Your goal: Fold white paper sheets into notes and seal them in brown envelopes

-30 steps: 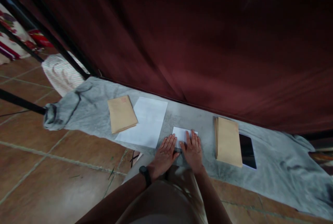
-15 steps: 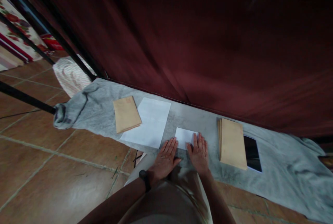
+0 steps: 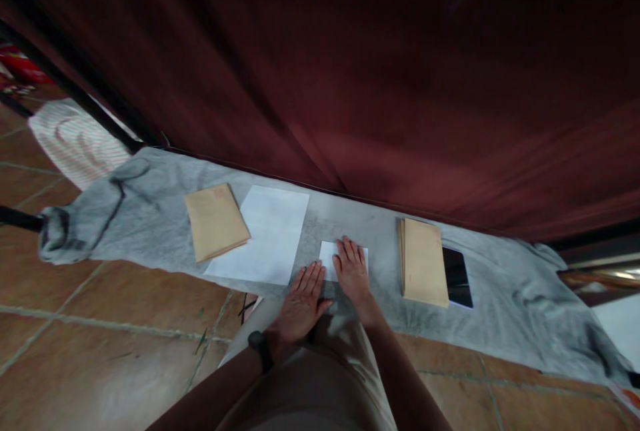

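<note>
A small folded white paper (image 3: 330,257) lies on a grey cloth (image 3: 150,217) spread over the tiled floor. My right hand (image 3: 353,270) lies flat on the paper, fingers stretched out. My left hand (image 3: 303,301) rests flat beside the paper's near left corner, fingers spread, a black watch on its wrist. To the left lies a larger white sheet (image 3: 265,234) and a brown envelope stack (image 3: 215,220). A second stack of brown envelopes (image 3: 423,261) lies to the right.
A dark phone or tablet (image 3: 456,276) lies right of the right-hand envelopes. A dark red curtain (image 3: 350,71) hangs behind the cloth. A striped white fabric (image 3: 75,141) and a black metal bar (image 3: 20,219) are at the left. My knees fill the bottom middle.
My right hand has slid up over the folded paper. My left hand has stayed at its near left corner. The view has shifted right.
</note>
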A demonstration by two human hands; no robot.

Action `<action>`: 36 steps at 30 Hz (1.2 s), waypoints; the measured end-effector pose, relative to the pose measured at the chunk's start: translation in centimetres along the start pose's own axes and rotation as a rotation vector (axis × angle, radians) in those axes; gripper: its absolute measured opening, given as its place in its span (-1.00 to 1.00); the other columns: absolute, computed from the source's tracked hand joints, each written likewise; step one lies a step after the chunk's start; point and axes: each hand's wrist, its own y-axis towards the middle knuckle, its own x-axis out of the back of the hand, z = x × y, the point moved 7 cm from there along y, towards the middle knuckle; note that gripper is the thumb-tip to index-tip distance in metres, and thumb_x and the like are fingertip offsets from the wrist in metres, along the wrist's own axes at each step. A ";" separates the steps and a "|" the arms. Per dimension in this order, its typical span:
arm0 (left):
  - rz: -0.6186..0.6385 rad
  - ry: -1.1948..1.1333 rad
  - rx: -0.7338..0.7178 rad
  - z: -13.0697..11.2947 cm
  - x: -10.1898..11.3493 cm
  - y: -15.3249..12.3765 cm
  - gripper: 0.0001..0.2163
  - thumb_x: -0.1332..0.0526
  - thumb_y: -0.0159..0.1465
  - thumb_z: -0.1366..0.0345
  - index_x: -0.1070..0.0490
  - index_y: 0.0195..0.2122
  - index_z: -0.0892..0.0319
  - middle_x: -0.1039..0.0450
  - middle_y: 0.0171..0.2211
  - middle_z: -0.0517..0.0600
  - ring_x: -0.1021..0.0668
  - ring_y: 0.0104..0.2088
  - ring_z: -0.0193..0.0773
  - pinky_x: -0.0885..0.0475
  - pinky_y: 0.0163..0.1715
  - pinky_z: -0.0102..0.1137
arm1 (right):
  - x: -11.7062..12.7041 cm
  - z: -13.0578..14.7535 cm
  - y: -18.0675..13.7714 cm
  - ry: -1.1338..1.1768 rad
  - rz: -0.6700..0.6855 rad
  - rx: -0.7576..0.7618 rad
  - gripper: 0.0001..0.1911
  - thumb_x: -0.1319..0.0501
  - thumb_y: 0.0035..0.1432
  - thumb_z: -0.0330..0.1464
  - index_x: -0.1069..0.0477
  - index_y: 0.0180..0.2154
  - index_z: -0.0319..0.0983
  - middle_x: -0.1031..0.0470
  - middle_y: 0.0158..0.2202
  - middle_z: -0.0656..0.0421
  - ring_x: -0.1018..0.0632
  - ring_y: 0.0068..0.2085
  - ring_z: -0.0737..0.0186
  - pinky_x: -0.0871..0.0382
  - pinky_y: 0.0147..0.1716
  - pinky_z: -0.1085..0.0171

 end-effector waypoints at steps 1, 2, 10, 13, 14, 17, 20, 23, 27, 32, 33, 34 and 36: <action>0.001 0.001 0.001 0.0 0.0 0.0 -0.31 -0.03 0.45 -0.04 0.00 0.46 0.32 -0.10 0.44 0.25 -0.15 0.45 0.00 -0.13 0.39 -0.03 | 0.0 -0.2 0.1 -0.011 0.001 0.010 -0.50 0.02 0.49 -0.30 -0.23 0.36 -0.28 -0.24 0.40 -0.06 -0.24 0.39 -0.05 -0.04 0.36 -0.13; 0.002 0.003 0.001 0.1 0.1 0.0 -0.31 -0.02 0.45 -0.05 -0.01 0.45 0.32 -0.10 0.44 0.25 -0.16 0.45 0.00 -0.13 0.39 -0.04 | 0.0 -0.3 0.1 -0.022 -0.002 0.022 -0.50 0.02 0.48 -0.30 -0.22 0.36 -0.26 -0.23 0.40 -0.05 -0.24 0.39 -0.05 -0.03 0.36 -0.13; 0.000 0.030 -0.009 0.1 0.5 -0.3 -0.29 0.02 0.45 -0.11 0.04 0.47 0.27 -0.07 0.45 0.21 -0.16 0.45 -0.03 -0.05 0.40 -0.07 | 0.6 -0.8 1.8 -0.051 -0.056 0.006 -0.65 -0.02 0.45 -0.36 -0.44 0.14 -0.22 -0.53 0.11 -0.02 -0.45 0.15 0.02 -0.12 0.27 0.00; 0.002 0.038 -0.005 0.0 0.4 -0.5 -0.27 0.03 0.45 -0.14 0.02 0.47 0.27 -0.06 0.45 0.20 -0.15 0.45 -0.03 -0.02 0.41 -0.09 | 1.1 -1.2 3.1 -0.099 -0.042 -0.025 -0.74 -0.07 0.44 -0.35 -0.51 -0.01 -0.21 -0.58 -0.06 0.02 -0.50 0.01 0.02 -0.19 0.16 0.04; 0.000 0.040 -0.001 0.0 0.4 -0.5 -0.28 0.03 0.45 -0.14 0.01 0.47 0.27 -0.06 0.46 0.20 -0.15 0.45 -0.03 -0.02 0.41 -0.10 | 1.2 -1.4 3.4 -0.118 -0.038 -0.038 -0.76 -0.08 0.43 -0.34 -0.51 -0.06 -0.21 -0.59 -0.10 0.02 -0.51 -0.03 0.02 -0.22 0.11 0.05; -0.013 0.052 0.018 -0.3 0.3 -0.5 -0.29 0.02 0.45 -0.12 0.01 0.47 0.27 -0.06 0.46 0.19 -0.14 0.45 -0.02 0.01 0.42 -0.09 | 1.4 -1.9 3.7 -0.164 -0.042 -0.064 -0.76 -0.07 0.43 -0.32 -0.51 -0.15 -0.23 -0.58 -0.16 0.01 -0.51 -0.09 0.02 -0.25 0.00 0.08; -0.020 0.072 0.037 -0.7 0.2 -0.6 -0.29 0.04 0.45 -0.12 -0.01 0.46 0.29 -0.06 0.46 0.21 -0.14 0.45 0.01 0.01 0.42 -0.06 | 1.5 -1.9 3.3 -0.160 -0.071 -0.050 -0.74 -0.05 0.43 -0.32 -0.50 -0.16 -0.24 -0.56 -0.15 -0.01 -0.50 -0.07 -0.01 -0.25 0.03 0.06; -0.023 0.081 0.054 -0.8 0.1 -0.6 -0.30 0.04 0.46 -0.11 -0.04 0.45 0.29 -0.05 0.46 0.19 -0.13 0.46 0.01 0.01 0.42 -0.05 | 1.2 -1.3 2.0 -0.043 -0.120 0.006 -0.69 0.00 0.44 -0.34 -0.49 -0.04 -0.26 -0.55 -0.02 -0.05 -0.48 0.05 -0.01 -0.23 0.14 0.01; -0.025 0.044 0.046 -0.8 0.2 -0.7 -0.30 0.02 0.45 -0.12 -0.05 0.45 0.29 -0.07 0.46 0.18 -0.13 0.46 0.00 -0.01 0.42 -0.05 | 0.2 0.4 -0.7 0.097 -0.126 0.129 -0.53 0.12 0.48 -0.29 -0.34 0.24 -0.30 -0.39 0.28 -0.08 -0.36 0.28 0.04 -0.21 0.25 0.01; -0.013 -0.115 0.051 -0.3 1.5 -0.7 -0.40 -0.04 0.46 -0.02 -0.12 0.42 0.21 -0.19 0.41 0.15 -0.24 0.41 -0.03 -0.16 0.38 -0.07 | -1.3 1.7 -2.7 -0.017 -0.035 0.207 -0.44 0.13 0.50 -0.22 -0.15 0.39 -0.28 -0.19 0.42 -0.05 -0.19 0.42 -0.01 -0.04 0.36 -0.09; -0.011 -0.157 0.062 0.1 1.9 -0.7 -0.43 -0.05 0.47 0.02 -0.13 0.41 0.19 -0.22 0.40 0.15 -0.26 0.40 -0.05 -0.21 0.37 -0.08 | -1.4 1.7 -2.8 -0.036 -0.028 0.199 -0.42 0.13 0.50 -0.19 -0.14 0.40 -0.28 -0.16 0.43 -0.05 -0.18 0.42 -0.02 -0.03 0.37 -0.09; -0.011 -0.196 0.082 0.5 2.3 -0.7 -0.46 -0.07 0.47 0.06 -0.14 0.40 0.17 -0.24 0.39 0.15 -0.28 0.39 -0.05 -0.26 0.35 -0.08 | -1.5 1.6 -2.8 -0.051 -0.022 0.188 -0.41 0.13 0.50 -0.16 -0.13 0.41 -0.28 -0.15 0.44 -0.05 -0.18 0.42 -0.03 -0.01 0.37 -0.10; -0.022 -0.261 0.140 1.7 3.0 -0.8 -0.49 -0.09 0.47 0.13 -0.16 0.39 0.17 -0.27 0.37 0.18 -0.32 0.37 -0.05 -0.33 0.31 -0.07 | -1.7 1.5 -2.7 -0.074 -0.015 0.163 -0.37 0.13 0.49 -0.10 -0.11 0.42 -0.26 -0.14 0.44 -0.04 -0.18 0.42 -0.05 0.03 0.38 -0.14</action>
